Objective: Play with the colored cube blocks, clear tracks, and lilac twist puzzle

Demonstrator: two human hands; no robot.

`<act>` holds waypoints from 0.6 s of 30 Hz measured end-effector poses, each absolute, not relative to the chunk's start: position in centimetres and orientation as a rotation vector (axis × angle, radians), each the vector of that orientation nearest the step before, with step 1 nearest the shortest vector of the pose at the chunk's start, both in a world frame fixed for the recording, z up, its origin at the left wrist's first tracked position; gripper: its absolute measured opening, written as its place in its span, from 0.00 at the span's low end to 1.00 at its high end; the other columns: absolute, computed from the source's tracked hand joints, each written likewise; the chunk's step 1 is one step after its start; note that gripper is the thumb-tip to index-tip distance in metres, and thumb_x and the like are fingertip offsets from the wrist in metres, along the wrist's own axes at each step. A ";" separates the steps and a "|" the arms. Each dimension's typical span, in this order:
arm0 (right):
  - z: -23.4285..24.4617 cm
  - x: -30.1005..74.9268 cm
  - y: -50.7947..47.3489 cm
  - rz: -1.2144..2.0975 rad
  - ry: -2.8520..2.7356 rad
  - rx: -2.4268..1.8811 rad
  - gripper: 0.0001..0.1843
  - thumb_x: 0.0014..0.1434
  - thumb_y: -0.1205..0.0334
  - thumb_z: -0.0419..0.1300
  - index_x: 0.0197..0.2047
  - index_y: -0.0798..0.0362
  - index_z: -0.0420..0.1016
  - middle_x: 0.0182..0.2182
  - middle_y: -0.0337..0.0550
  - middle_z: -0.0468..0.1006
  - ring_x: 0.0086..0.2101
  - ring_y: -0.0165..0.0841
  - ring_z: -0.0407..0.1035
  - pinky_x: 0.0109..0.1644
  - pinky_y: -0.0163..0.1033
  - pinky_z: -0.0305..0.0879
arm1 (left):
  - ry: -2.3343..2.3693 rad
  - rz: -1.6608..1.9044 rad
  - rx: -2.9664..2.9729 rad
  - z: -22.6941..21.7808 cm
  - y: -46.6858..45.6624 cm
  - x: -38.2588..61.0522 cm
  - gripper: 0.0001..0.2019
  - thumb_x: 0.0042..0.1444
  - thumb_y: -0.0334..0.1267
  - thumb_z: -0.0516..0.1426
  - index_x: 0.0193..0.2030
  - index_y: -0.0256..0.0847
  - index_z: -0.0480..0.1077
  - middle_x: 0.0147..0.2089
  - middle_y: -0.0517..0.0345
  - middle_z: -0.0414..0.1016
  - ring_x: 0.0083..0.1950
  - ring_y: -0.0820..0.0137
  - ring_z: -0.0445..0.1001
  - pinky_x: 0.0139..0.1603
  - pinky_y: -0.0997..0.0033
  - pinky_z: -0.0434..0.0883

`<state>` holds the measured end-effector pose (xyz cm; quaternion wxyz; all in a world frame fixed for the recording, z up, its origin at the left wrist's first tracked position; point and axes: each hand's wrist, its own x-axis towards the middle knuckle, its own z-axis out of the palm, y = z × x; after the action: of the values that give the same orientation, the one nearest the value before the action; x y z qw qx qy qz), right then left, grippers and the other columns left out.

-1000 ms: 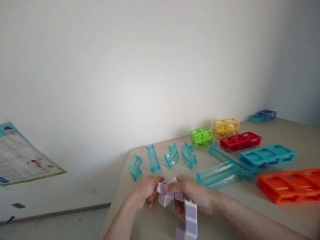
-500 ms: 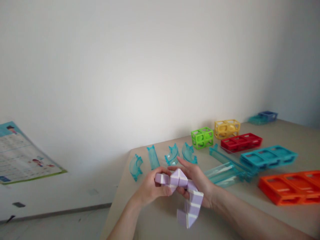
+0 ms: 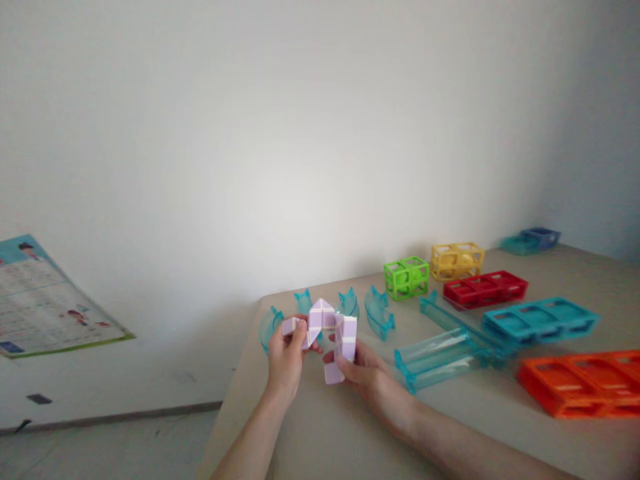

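Observation:
Between my hands is a purple and white snake puzzle (image 3: 320, 317), a twisting chain of wedge blocks bent into an arch over the table. My left hand (image 3: 286, 360) pinches its left end, thumb on the near side. Around the lower right stretch my right hand (image 3: 361, 370) is closed, the thumb pressed on the blocks and one block jutting out below. Just behind the puzzle lie clear teal curved track pieces (image 3: 379, 312), partly covered by my hands and the blocks.
Clear teal straight tracks (image 3: 440, 357) lie right of my hands. Frame blocks in green (image 3: 406, 277), yellow (image 3: 457, 261), red (image 3: 485, 289), teal (image 3: 541, 320) and orange (image 3: 583, 383) stand along the table (image 3: 320, 440). A poster (image 3: 55, 300) hangs on the left wall.
Both hands have raised the snake puzzle and carried it slightly left. My right hand, spread behind it before, now grips its right part, and the hanging section is turned more upright.

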<state>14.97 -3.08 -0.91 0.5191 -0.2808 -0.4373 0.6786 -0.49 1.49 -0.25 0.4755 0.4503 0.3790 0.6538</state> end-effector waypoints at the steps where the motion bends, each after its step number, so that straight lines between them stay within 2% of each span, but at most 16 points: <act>1: -1.2 14.8 -3.1 1.564 -1.109 -0.698 0.24 0.51 0.49 0.65 0.47 0.54 0.71 0.38 0.44 0.75 0.39 0.39 0.67 0.45 0.42 0.60 | 0.900 1.579 1.103 -0.4 1.5 -0.4 0.17 0.50 0.49 0.62 0.37 0.37 0.70 0.25 0.62 0.72 0.23 0.74 0.69 0.25 0.75 0.67; 5: -1.3 14.8 -2.8 1.427 -1.207 -0.706 0.21 0.51 0.48 0.64 0.43 0.54 0.70 0.35 0.44 0.74 0.39 0.40 0.67 0.45 0.44 0.61 | 0.914 1.471 1.215 -0.8 1.2 -0.4 0.19 0.49 0.49 0.63 0.40 0.37 0.70 0.28 0.58 0.73 0.24 0.73 0.69 0.26 0.73 0.67; 9: -1.7 15.1 -2.4 1.367 -1.179 -0.879 0.20 0.51 0.50 0.64 0.41 0.54 0.68 0.31 0.41 0.71 0.33 0.37 0.65 0.38 0.41 0.62 | 1.157 1.379 1.413 -0.9 1.0 -0.3 0.17 0.50 0.49 0.62 0.33 0.34 0.72 0.25 0.57 0.72 0.24 0.74 0.67 0.25 0.75 0.65; 12: -2.1 15.3 -2.4 1.259 -1.257 -0.882 0.17 0.52 0.52 0.62 0.40 0.54 0.66 0.30 0.39 0.68 0.31 0.34 0.62 0.36 0.39 0.62 | 1.147 1.354 1.443 -0.7 0.7 0.0 0.16 0.51 0.49 0.61 0.33 0.35 0.70 0.24 0.59 0.70 0.25 0.74 0.67 0.26 0.75 0.65; 15: -1.8 15.5 -2.7 1.068 -1.438 -0.780 0.12 0.58 0.54 0.59 0.40 0.53 0.66 0.31 0.39 0.67 0.32 0.33 0.62 0.39 0.38 0.63 | 1.074 1.370 1.436 -0.7 0.4 0.1 0.17 0.50 0.48 0.62 0.40 0.36 0.68 0.25 0.62 0.70 0.24 0.75 0.66 0.26 0.76 0.65; 18: -1.2 15.7 -3.0 0.930 -1.569 -0.695 0.12 0.62 0.58 0.55 0.48 0.52 0.66 0.38 0.44 0.70 0.40 0.36 0.65 0.48 0.40 0.63 | 0.989 1.397 1.418 -0.7 0.2 0.2 0.23 0.47 0.48 0.64 0.45 0.38 0.66 0.29 0.61 0.71 0.26 0.75 0.67 0.25 0.77 0.65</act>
<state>15.75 -3.04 -1.21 0.5605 -0.2951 -0.6656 0.3947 0.20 0.20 -0.67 0.4437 0.5717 0.3988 0.5633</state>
